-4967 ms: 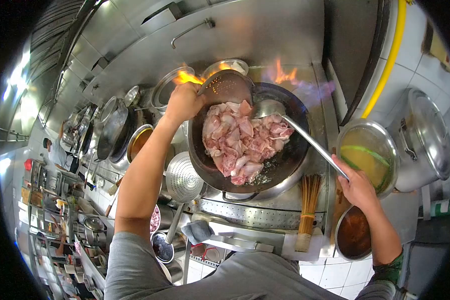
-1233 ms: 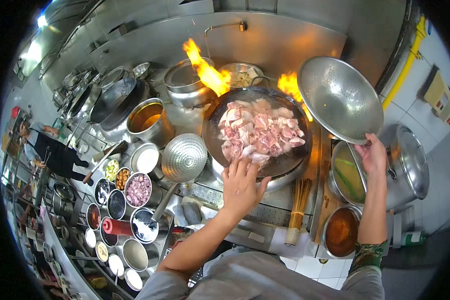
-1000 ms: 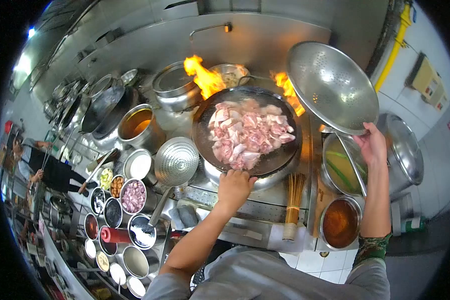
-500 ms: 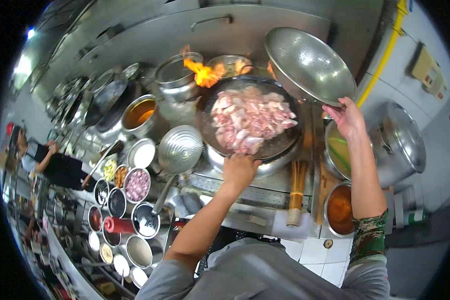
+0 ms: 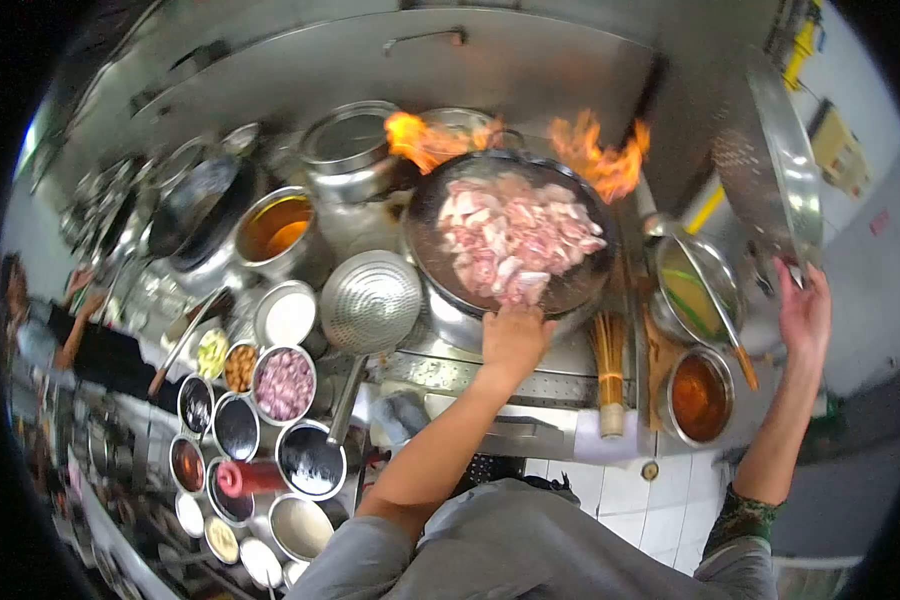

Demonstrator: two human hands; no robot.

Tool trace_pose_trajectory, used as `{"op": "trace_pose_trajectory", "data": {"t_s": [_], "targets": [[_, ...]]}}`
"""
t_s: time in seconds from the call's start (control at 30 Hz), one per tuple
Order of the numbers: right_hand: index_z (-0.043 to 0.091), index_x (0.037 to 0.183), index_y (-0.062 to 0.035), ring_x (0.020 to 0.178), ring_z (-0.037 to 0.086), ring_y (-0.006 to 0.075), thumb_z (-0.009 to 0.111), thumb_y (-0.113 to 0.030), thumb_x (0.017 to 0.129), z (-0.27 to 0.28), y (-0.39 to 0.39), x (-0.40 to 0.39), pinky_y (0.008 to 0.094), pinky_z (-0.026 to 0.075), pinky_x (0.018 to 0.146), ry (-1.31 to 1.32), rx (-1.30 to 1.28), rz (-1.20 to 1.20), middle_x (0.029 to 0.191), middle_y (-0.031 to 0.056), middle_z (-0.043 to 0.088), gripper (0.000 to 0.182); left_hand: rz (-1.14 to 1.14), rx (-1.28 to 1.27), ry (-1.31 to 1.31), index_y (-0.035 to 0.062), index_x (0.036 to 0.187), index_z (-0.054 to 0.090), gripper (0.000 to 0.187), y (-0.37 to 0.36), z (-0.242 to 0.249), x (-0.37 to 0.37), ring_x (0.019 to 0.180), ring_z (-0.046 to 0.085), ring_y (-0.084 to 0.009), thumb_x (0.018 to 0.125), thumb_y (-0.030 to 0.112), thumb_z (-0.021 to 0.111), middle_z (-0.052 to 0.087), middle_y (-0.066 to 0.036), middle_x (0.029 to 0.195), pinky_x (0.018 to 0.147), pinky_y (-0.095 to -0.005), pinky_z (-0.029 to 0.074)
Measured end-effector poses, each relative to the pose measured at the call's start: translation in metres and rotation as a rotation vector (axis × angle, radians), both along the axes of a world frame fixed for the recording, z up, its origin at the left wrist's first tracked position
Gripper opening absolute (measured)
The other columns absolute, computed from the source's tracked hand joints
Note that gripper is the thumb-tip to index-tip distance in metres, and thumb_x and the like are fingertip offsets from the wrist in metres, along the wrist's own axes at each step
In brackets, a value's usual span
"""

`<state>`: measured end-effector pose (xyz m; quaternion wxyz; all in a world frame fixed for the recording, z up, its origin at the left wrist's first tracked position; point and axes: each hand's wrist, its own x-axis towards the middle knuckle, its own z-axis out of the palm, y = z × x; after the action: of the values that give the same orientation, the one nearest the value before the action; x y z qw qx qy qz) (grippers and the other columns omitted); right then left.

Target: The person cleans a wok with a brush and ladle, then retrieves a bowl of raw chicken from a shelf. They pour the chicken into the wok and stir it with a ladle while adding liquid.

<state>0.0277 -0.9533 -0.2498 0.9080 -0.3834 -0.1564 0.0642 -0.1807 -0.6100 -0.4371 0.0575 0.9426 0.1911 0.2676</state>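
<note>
Pale raw meat pieces are heaped in a dark wok on the burner. At the wok's near edge my left hand is closed, gripping the rim; the fingertips are partly hidden. Off to the right, my right hand holds a large metal colander by its lower rim. The colander is tilted on its side, blurred, and apart from the wok. Flames rise at the wok's back right and more at its back left.
Left of the wok lie a perforated skimmer, an oil pot and several seasoning bowls, one with chopped onion. A bamboo brush and a pot with a ladle stand right. A co-worker is at far left.
The colander has swung right, away from the wok, with my right hand on it. Flames have grown at the wok's back right. My left hand stays at the wok's near rim.
</note>
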Motion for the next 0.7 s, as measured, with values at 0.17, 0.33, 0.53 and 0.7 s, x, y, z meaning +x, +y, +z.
{"op": "trace_pose_trajectory", "data": {"t_s": [0.17, 0.33, 0.53, 0.7], "targets": [[0.052, 0.117, 0.0106, 0.114, 0.059, 0.0370, 0.057, -0.007, 0.092, -0.011, -0.137, -0.073, 0.0421, 0.052, 0.103, 0.014, -0.105, -0.398, 0.120, 0.0246, 0.059, 0.031, -0.081, 0.106, -0.187, 0.0086, 0.100, 0.068, 0.032, 0.040, -0.032, 0.014, 0.101, 0.060, -0.0307, 0.085, 0.037, 0.064, 0.066, -0.013, 0.105, 0.077, -0.0494, 0.045], [0.051, 0.111, 0.0115, 0.094, 0.067, 0.0335, 0.058, -0.008, 0.091, -0.001, -0.148, -0.180, 0.0354, 0.063, 0.080, 0.306, -0.121, -0.907, 0.105, 0.0219, 0.060, 0.028, -0.133, -0.095, -0.053, 0.0011, 0.122, 0.061, 0.045, 0.109, 0.013, 0.043, 0.114, 0.056, -0.0388, 0.093, 0.036, 0.060, 0.062, -0.021, 0.123, 0.098, -0.0492, 0.042], [0.055, 0.114, 0.0054, 0.094, 0.064, 0.0237, 0.052, -0.009, 0.090, -0.084, 0.018, -0.216, 0.0362, 0.059, 0.078, 0.606, 0.081, -1.245, 0.110, 0.0148, 0.062, 0.028, -0.188, 0.112, 0.127, -0.0037, 0.126, 0.058, 0.063, 0.351, 0.150, 0.135, 0.102, 0.062, -0.0413, 0.094, 0.051, 0.055, 0.066, -0.025, 0.112, 0.086, -0.0461, 0.049], [0.053, 0.114, 0.0086, 0.096, 0.065, 0.0291, 0.054, -0.006, 0.088, -0.219, 0.038, -0.304, 0.0400, 0.062, 0.079, 0.950, 0.427, -1.387, 0.114, 0.0179, 0.059, 0.030, -0.122, 0.089, 0.354, -0.0135, 0.119, 0.054, 0.062, 0.395, 0.159, 0.170, 0.106, 0.058, -0.0469, 0.094, 0.043, 0.058, 0.060, -0.033, 0.118, 0.089, -0.0505, 0.047]]}}
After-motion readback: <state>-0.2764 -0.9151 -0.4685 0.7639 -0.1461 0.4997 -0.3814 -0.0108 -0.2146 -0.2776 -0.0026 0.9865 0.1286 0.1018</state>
